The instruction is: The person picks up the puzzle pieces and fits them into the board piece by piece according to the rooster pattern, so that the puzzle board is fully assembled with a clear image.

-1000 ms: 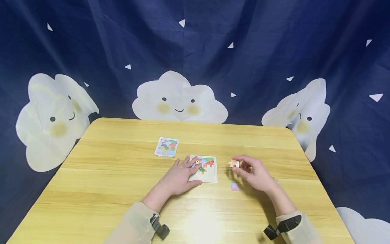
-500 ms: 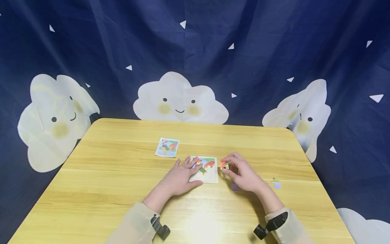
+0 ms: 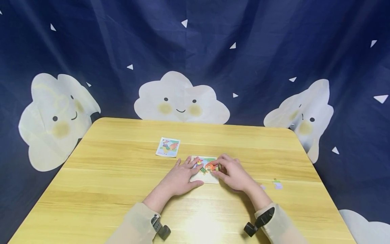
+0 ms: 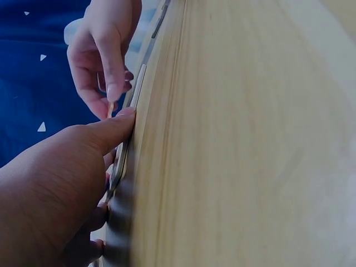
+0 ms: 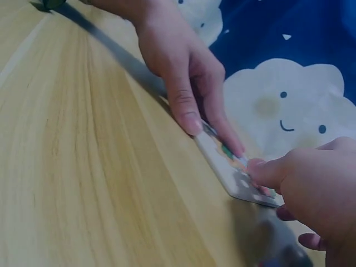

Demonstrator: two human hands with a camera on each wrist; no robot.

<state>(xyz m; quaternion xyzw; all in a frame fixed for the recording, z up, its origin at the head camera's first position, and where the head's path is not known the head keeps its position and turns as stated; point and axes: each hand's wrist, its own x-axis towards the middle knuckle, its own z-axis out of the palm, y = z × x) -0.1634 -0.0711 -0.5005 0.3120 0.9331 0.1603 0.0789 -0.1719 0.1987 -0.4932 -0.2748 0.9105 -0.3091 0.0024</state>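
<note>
A square puzzle board point(image 3: 210, 179) lies mid-table, its upper part filled with a colourful bird picture and its lower part bare white. My left hand point(image 3: 182, 178) rests on the board's left side, fingers spread and straight, with the thumb at its near edge. Over the board's right side, my right hand point(image 3: 230, 173) pinches an orange puzzle piece point(image 3: 212, 166) between thumb and index finger. The left wrist view shows that puzzle piece point(image 4: 110, 108) edge-on, close over the board. In the right wrist view the right thumb hides most of it.
Behind the board to the left lies a picture card point(image 3: 168, 147) with the same bird. Loose puzzle pieces point(image 3: 277, 184) lie to the right, some partly covered by the right arm. A dark blue curtain point(image 3: 207, 40) with clouds hangs behind the wooden table point(image 3: 122, 152).
My right hand has moved left with the puzzle piece, from beside the board to over its right side. Loose pieces behind the arm have come into view. The left hand has stayed put.
</note>
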